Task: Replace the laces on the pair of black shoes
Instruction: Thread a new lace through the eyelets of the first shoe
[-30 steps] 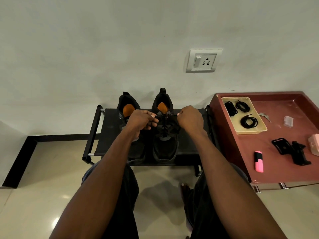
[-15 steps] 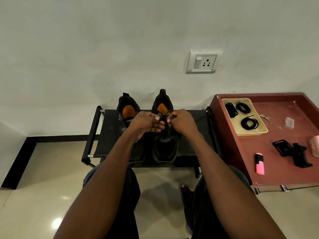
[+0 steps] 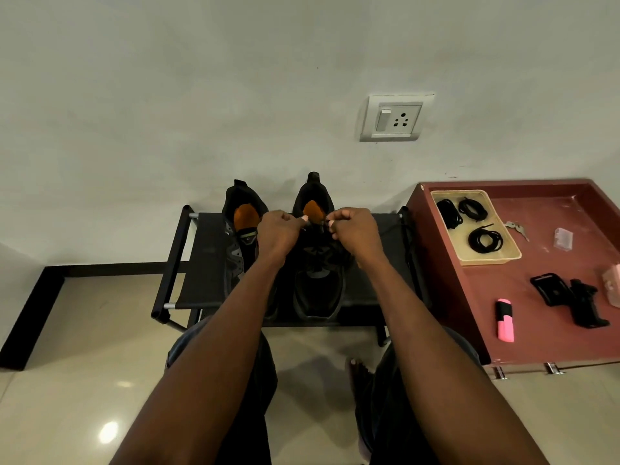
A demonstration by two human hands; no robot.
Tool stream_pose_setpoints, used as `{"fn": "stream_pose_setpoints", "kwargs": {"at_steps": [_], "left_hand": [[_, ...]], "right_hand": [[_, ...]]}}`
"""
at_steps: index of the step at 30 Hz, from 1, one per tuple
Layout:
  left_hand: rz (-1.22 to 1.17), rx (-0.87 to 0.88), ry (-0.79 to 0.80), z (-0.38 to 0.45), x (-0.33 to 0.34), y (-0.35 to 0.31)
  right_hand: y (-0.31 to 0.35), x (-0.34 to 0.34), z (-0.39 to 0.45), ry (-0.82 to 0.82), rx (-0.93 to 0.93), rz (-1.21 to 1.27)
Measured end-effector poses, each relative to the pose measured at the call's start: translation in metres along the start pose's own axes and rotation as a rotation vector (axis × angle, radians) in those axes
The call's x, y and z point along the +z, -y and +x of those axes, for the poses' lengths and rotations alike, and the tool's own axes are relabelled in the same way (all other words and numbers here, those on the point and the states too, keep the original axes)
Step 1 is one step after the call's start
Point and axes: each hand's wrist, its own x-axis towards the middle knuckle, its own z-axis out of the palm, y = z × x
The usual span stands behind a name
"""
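2 hands point(image 3: 280, 229) point(image 3: 355, 229) pinching lace point(image 3: 322, 226)

Grey wall point(image 3: 201, 95), socket point(image 3: 396, 118), glossy floor point(image 3: 84, 380)

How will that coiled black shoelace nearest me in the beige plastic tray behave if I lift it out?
The coiled black shoelace will probably go floppy: it is a thin cord lying in loose loops, so the coil may unwind and dangle. It looks light for its size. A loose end pokes out at the top, so it might snag the rim of the beige plastic tray or drag along it.
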Motion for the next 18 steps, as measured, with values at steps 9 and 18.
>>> {"fn": "stream_pose_setpoints", "kwargs": {"at_steps": [9, 18], "left_hand": [[0.283, 0.084, 0.023, 0.005, 0.018, -0.004], [0.09, -0.034, 0.083, 0.018, 0.008, 0.006]], "right_hand": [[-0.005, 0.014, 0.013, -0.004, -0.179, -0.195], [-0.002, 0.029, 0.015, 0.077, -0.474, -0.616]]}}
